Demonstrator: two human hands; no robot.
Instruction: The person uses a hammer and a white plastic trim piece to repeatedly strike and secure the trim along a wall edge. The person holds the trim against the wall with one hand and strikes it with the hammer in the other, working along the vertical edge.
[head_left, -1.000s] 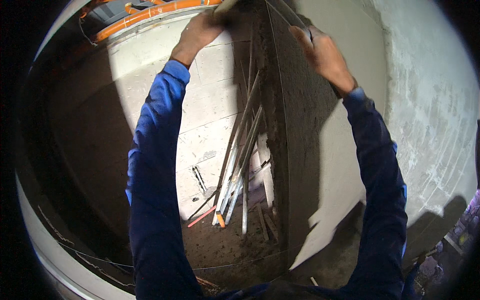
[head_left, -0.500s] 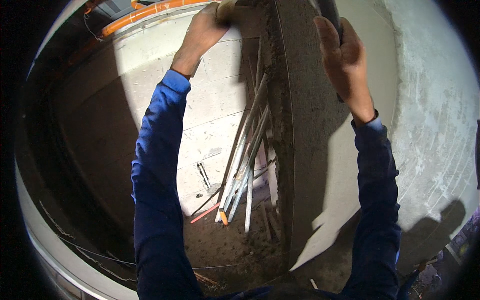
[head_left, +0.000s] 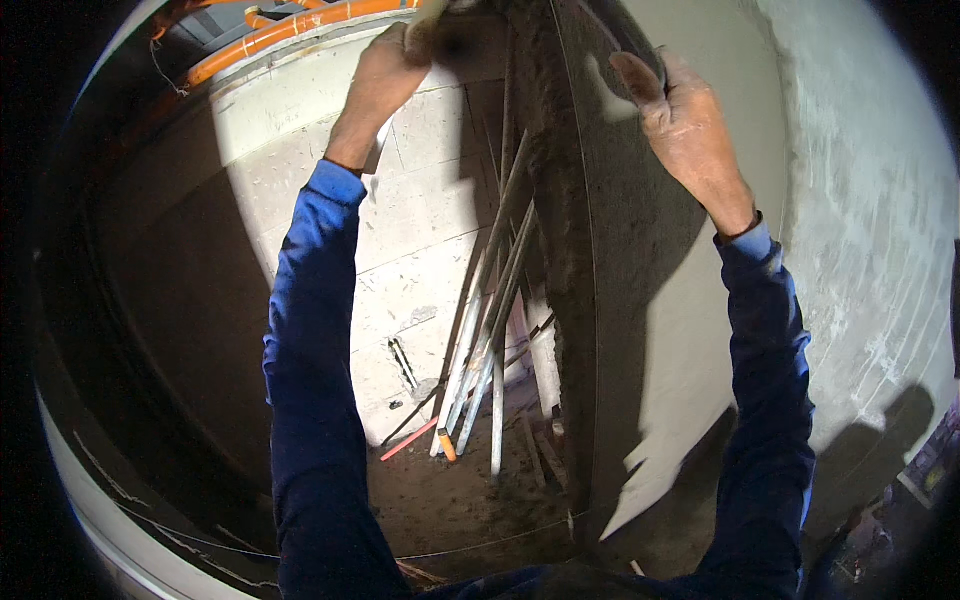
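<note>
A long dark tool (head_left: pixel 626 36) lies across the grip of the right hand (head_left: pixel 690 130), passing between the thumb and the fingers and running up and leftward out of view. The thumb stands along its left side, while the other fingers wrap round behind, mostly hidden; they are closed on it, probably to steady its length against the grey wall (head_left: pixel 625 200), though whether it touches that wall I cannot tell. The left hand (head_left: pixel 380 90) is raised to about the same height across the wall's rough edge (head_left: pixel 560 250), its fingers curled round a blurred tan piece (head_left: pixel 424 32) at their tips. Both arms reach high and well apart, seemingly so that each side of the edge is within reach. Beyond the left forearm is a pale block wall (head_left: pixel 415 230), with an orange pipe (head_left: pixel 300 32) along its top. Below, several poles (head_left: pixel 490 340) lean together toward the edge, apparently propped there for support, their feet on the dirty floor (head_left: pixel 460 500).
</note>
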